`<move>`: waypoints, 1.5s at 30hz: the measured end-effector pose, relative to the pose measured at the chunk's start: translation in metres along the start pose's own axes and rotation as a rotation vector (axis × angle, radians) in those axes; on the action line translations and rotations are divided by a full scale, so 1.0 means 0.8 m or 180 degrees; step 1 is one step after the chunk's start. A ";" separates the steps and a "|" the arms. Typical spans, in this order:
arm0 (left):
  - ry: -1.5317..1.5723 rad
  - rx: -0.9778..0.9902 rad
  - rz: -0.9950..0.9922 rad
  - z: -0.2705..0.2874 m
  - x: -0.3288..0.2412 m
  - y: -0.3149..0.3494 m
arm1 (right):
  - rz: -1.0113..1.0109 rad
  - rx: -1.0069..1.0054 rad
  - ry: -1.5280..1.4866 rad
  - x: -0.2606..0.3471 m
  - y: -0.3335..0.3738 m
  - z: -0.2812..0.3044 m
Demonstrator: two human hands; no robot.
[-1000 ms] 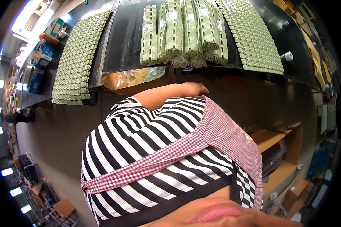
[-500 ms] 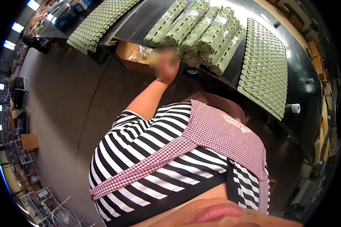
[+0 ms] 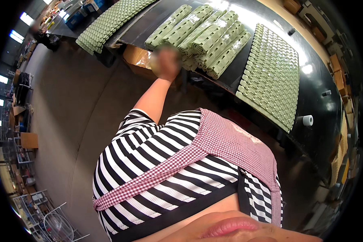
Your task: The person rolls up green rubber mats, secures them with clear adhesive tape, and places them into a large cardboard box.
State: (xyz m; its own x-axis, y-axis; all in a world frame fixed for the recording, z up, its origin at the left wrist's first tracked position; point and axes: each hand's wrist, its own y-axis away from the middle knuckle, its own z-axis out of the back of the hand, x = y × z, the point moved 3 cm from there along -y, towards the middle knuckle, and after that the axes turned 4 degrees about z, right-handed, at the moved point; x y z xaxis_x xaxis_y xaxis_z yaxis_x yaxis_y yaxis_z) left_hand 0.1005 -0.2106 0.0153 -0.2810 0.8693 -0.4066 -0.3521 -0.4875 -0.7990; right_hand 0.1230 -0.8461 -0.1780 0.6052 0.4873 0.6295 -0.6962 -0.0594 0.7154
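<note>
My left hand (image 3: 166, 63) is at the front edge of the table, by the near ends of several rolled green mats (image 3: 213, 38). It is blurred, so its fingers do not show clearly. A yellowish patch lies along its left side, and I cannot make out whether it is a held thing. The rolls are stacked side by side, with shiny clear wrap around them. Just left of the hand, a cardboard box (image 3: 139, 69) with clear plastic in it sits below the table edge. My right hand is out of view.
A green slotted mat (image 3: 272, 76) lies flat on the black table (image 3: 314, 92) at right, near a white roll (image 3: 307, 120). Another green mat (image 3: 113, 24) lies at far left. A person (image 3: 44, 38) stands in the left distance. Metal racks (image 3: 40, 209) line the left.
The view has shifted, so the rolls and the right-hand mat sit further left in the picture. My left hand stays by the near roll ends.
</note>
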 end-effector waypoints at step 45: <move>0.1948 0.2588 0.1874 -0.064 -0.179 0.117 | 0.0828 -0.1028 0.0238 0.116 -0.007 0.086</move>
State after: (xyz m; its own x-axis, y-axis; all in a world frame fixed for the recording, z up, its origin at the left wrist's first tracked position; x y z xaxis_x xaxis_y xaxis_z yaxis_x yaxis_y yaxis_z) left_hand 0.1536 -0.3764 -0.0245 -0.1926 0.2789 -0.9408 -0.8396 -0.5432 0.0108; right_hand 0.2094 -0.8605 -0.1030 0.3717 0.5548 0.7443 -0.9146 0.0815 0.3960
